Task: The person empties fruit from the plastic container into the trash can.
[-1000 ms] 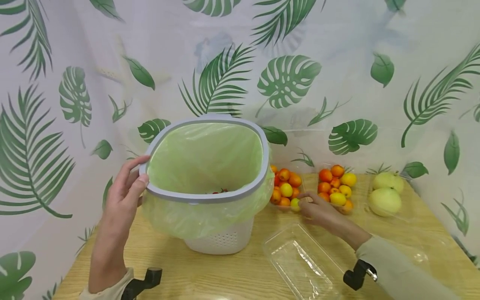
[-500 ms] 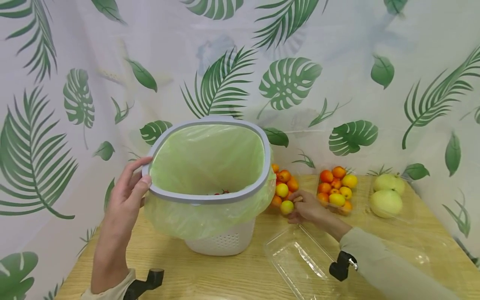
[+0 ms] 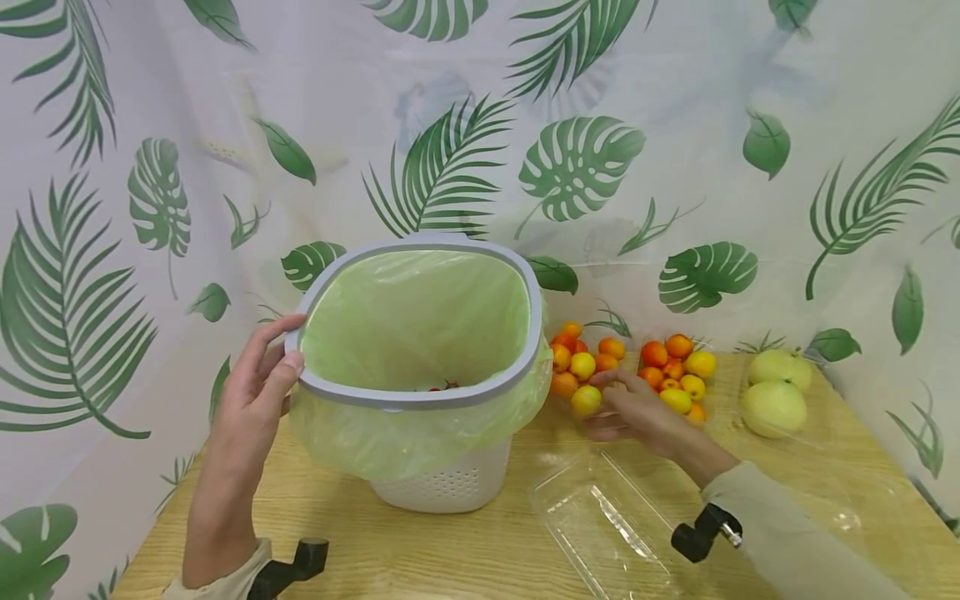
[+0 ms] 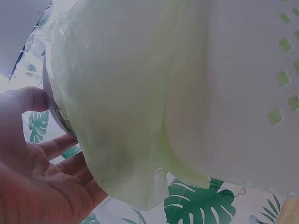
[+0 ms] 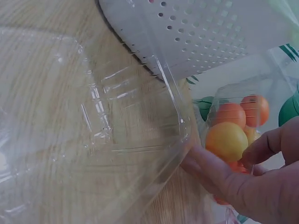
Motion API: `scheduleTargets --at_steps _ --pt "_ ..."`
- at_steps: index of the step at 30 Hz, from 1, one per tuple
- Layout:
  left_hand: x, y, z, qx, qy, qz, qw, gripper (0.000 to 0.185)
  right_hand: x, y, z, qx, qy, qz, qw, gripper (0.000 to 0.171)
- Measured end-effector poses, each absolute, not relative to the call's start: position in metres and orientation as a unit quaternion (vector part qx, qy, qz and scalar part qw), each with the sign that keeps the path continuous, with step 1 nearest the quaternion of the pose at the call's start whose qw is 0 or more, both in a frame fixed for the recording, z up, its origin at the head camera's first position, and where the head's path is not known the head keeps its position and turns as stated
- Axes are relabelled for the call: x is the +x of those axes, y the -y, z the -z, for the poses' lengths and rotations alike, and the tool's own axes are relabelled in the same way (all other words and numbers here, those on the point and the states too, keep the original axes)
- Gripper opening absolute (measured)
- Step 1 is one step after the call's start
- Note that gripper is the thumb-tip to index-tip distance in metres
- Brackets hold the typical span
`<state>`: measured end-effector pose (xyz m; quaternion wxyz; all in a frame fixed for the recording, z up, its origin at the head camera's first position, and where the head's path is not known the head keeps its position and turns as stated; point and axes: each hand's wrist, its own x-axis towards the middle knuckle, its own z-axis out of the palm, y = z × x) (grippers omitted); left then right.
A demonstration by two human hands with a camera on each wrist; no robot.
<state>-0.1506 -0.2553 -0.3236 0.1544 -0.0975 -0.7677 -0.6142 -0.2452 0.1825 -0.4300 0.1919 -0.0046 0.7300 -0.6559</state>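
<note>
My left hand grips the grey rim of a white perforated bin, thumb in front and fingers behind. A pale green plastic bag lines the bin and hangs over its outside. Small red things show low inside. To the right, my right hand holds the near end of a clear plastic box of small orange, red and yellow fruits; its thumb lies beside a yellow fruit. The box's walls are hard to make out.
A second clear box of similar fruits stands right of my right hand, with two pale green melon-like fruits beyond it. An empty clear tray lies in front, on the wooden table. A leaf-print sheet hangs behind.
My right hand has shifted left, then back right and slightly up, and the fruits in its box have moved with it. My left hand stays on the rim.
</note>
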Motion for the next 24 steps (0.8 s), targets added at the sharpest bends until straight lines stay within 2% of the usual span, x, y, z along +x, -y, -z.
scheduleTargets --at_steps 9,17,24 --pt "-0.15 0.257 0.323 -0.089 0.771 0.61 0.16 0.041 -0.244 -0.198 0.422 -0.036 -0.675 0.717 0.173 0.044" --pt "-0.151 0.256 0.324 -0.092 0.771 0.61 0.156 0.041 -0.239 -0.211 0.404 -0.022 -0.643 0.753 0.139 0.038" --pt "-0.151 0.255 0.324 -0.092 0.772 0.609 0.157 0.041 -0.226 -0.226 0.391 -0.037 -0.622 0.771 0.129 0.045"
